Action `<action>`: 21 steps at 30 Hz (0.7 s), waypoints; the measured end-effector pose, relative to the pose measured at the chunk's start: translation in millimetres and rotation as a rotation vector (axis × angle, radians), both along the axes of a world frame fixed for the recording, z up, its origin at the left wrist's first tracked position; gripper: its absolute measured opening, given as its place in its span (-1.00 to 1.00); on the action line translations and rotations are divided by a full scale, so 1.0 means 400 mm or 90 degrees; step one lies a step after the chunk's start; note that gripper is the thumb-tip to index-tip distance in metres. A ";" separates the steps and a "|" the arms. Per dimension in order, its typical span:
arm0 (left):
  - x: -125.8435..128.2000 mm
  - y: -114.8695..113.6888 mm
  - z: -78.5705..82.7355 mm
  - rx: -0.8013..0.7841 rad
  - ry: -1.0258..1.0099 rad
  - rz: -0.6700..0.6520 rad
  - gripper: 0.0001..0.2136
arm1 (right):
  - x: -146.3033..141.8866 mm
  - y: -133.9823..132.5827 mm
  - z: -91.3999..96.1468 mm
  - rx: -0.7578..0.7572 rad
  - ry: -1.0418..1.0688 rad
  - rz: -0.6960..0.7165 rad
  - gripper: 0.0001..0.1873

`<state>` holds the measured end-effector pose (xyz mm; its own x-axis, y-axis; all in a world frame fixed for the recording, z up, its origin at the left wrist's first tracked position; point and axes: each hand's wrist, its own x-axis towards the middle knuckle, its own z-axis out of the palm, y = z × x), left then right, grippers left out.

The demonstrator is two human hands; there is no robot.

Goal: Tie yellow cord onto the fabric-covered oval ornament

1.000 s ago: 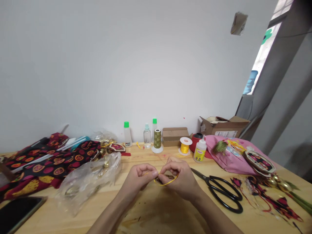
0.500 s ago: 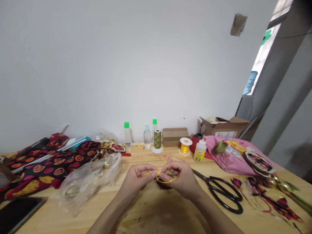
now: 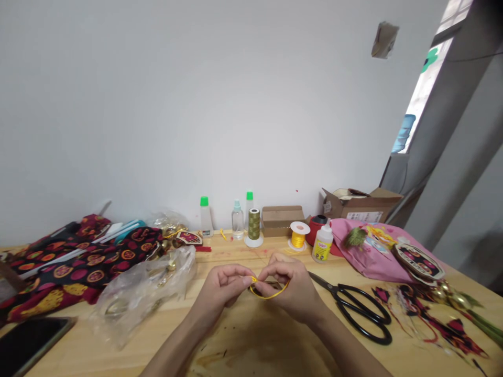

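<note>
A thin yellow cord (image 3: 268, 298) is pinched between my two hands, which almost meet above the table. My left hand (image 3: 228, 285) holds it between thumb and forefinger, where a small bunched part like a knot shows at the fingertips. The thumb and fingers of my right hand (image 3: 291, 285) grip the same cord close by, and a loop of it hangs below them. Behind the fingers a dark piece is mostly hidden. To the right of my right hand lie scissors with black handles (image 3: 363, 314).
At the back stand a yellow cord spool (image 3: 298, 239), an olive thread spool (image 3: 253, 225), a glue bottle (image 3: 323, 243) and a cardboard box (image 3: 359, 203). A plastic bag (image 3: 133, 293) and patterned fabric (image 3: 98, 262) lie left, a phone (image 3: 33, 343) in front. Pink cloth (image 3: 365, 256) lies right.
The yellow cord has been drawn in at my left fingertips, and its loop now hangs as a rounder curve below my right hand. Both hands stay nearly in place.
</note>
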<state>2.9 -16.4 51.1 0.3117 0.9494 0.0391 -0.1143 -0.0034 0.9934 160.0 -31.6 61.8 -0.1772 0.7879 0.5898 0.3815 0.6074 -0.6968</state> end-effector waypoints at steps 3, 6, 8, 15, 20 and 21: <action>-0.002 0.002 -0.002 0.001 0.001 -0.012 -0.77 | -0.001 -0.001 0.001 0.039 -0.034 -0.009 -0.91; -0.006 0.004 -0.008 -0.003 -0.005 -0.031 -0.78 | 0.000 -0.002 -0.003 0.070 -0.063 -0.015 -0.93; -0.008 0.004 -0.012 -0.009 -0.009 -0.038 -0.79 | 0.001 -0.004 -0.006 0.094 -0.076 -0.016 -0.94; -0.005 0.010 -0.013 -0.005 0.005 -0.045 -0.78 | 0.007 -0.002 -0.017 0.245 -0.177 -0.040 -0.88; -0.002 0.011 -0.012 0.006 0.047 -0.023 -0.79 | 0.018 -0.002 -0.019 0.324 -0.278 -0.119 -0.80; -0.002 0.010 -0.012 0.008 0.049 -0.020 -0.79 | 0.020 -0.003 -0.018 0.324 -0.296 -0.124 -0.79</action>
<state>1.9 -12.3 46.4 0.3437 0.9388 0.0249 -0.0371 -0.0129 0.9992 168.0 -33.0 54.4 -0.3841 0.4775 0.7902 0.7049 0.7045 -0.0830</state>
